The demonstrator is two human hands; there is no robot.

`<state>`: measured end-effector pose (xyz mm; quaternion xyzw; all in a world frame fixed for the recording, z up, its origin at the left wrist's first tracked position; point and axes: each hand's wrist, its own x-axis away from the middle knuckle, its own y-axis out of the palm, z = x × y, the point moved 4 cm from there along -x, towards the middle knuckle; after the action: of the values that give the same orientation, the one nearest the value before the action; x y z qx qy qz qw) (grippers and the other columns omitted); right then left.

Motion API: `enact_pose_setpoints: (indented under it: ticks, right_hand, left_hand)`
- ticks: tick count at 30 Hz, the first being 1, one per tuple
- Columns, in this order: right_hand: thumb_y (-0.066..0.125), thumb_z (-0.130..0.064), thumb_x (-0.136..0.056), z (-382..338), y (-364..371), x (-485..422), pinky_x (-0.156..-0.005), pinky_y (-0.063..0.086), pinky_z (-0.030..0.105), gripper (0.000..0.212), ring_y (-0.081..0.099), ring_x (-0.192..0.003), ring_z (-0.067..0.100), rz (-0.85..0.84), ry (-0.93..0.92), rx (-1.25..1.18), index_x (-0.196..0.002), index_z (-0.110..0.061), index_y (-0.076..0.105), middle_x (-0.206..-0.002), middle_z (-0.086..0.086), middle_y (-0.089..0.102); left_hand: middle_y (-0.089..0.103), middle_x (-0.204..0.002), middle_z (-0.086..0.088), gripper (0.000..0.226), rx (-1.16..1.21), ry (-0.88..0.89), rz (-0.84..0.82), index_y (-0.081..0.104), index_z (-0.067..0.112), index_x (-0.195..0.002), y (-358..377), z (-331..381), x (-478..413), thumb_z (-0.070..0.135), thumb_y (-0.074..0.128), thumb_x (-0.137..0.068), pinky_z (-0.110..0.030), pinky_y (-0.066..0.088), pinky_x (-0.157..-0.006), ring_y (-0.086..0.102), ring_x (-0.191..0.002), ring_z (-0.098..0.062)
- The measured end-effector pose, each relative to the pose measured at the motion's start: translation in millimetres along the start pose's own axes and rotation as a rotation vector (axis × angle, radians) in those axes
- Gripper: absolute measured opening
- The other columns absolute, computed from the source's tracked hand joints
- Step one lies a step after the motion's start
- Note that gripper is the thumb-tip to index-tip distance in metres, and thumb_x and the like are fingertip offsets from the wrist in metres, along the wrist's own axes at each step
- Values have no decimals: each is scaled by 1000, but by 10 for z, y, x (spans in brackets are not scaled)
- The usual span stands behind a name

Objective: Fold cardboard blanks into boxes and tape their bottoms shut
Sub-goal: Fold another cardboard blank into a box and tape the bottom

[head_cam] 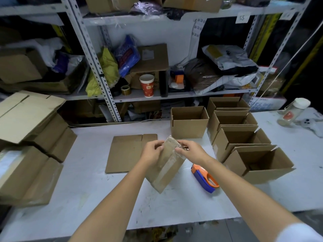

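A small cardboard box is tipped up over the middle of the white table, its taped bottom facing me with a strip of clear tape down the seam. My left hand holds its upper left edge. My right hand pinches the loose end of the tape at the box's top edge. A flat cardboard blank lies on the table just behind the box. An orange and blue tape dispenser lies on the table to the right of the box.
Several open folded boxes stand in rows at the right rear of the table. Stacks of flat blanks fill the left side. A bottle stands far right. Cluttered metal shelving rises behind the table.
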<state>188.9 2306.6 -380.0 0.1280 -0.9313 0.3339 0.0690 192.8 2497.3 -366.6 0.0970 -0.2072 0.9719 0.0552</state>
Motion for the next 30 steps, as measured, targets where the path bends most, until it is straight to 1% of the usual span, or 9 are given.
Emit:
enact_pose_setpoints:
  ticks: [3, 6, 10, 13, 15, 18, 22, 26, 30]
  right_hand:
    - [69, -51, -87, 17, 37, 40, -96, 51, 30, 57, 59, -112, 7, -23, -2, -1, -140, -42, 51, -124, -17, 65]
    - [70, -47, -85, 79, 74, 34, -94, 50, 29, 59, 60, -110, 9, 27, 3, -5, -140, -42, 50, -121, -16, 66]
    - [69, -49, -87, 181, 9, 11, -94, 53, 33, 53, 61, -109, 8, 91, 32, -59, -136, -37, 55, -117, -15, 67]
    - [69, -41, -90, 192, -144, 23, -91, 55, 35, 42, 62, -105, 7, 197, 32, -171, -130, -37, 58, -110, -19, 67]
    - [69, -36, -91, 139, -221, 30, -89, 55, 30, 41, 61, -106, 6, 262, 25, -246, -130, -36, 57, -109, -25, 64]
    - [71, -35, -90, 22, -197, 20, -87, 54, 25, 47, 60, -108, 5, 272, -1, -272, -134, -32, 54, -111, -26, 61]
    - [72, -37, -89, -24, -184, 52, -79, 49, 16, 53, 56, -111, 4, 236, 41, -268, -135, -23, 50, -121, -15, 58]
    - [59, -54, -92, -33, -215, 47, -91, 53, 31, 59, 58, -111, 12, 150, 158, -338, -139, -21, 47, -130, -6, 57]
    - [49, -74, -87, -116, -330, 7, -86, 57, 43, 60, 60, -107, 28, 48, 429, -592, -126, -28, 48, -123, 0, 52]
  left_hand:
    - [69, -114, 7, 33, 35, -38, -37, 66, 17, -128, 23, -144, 18, 6, 59, -97, -17, 45, -85, 61, -104, -7]
    - [67, -123, 4, 36, -37, -121, -42, 63, 22, -133, -95, -337, 23, 22, 63, -97, -30, 49, -94, 60, -115, -14]
    - [57, -133, -1, 45, -56, -231, 18, 56, 24, -139, -340, -524, 90, 39, 61, -97, -27, 50, -77, 53, -116, -19]
    - [52, -141, -4, 66, 12, -343, 30, 47, 19, -146, -454, -659, 165, 55, 60, -92, -32, 50, -85, 55, -117, -22]
    - [57, -134, -3, 69, 162, -402, -22, 51, 17, -141, -411, -635, 188, 61, 61, -89, -36, 56, -86, 60, -114, -24]
    - [69, -115, 0, 53, 256, -281, -30, 59, 15, -128, -335, -390, 151, 50, 67, -89, -35, 57, -87, 67, -103, -18]
    - [69, -114, 1, 41, 179, -98, 59, 60, 19, -125, -423, -231, 44, 30, 75, -88, -42, 53, -98, 65, -108, -19]
    - [65, -122, 1, 52, 100, 36, 74, 53, 14, -137, -543, -155, 39, 19, 74, -89, -32, 51, -98, 61, -115, -18]
    - [62, -130, 7, 73, 30, 105, 49, 40, 23, -151, -546, -164, 45, 18, 75, -88, -27, 49, -99, 58, -120, -12]
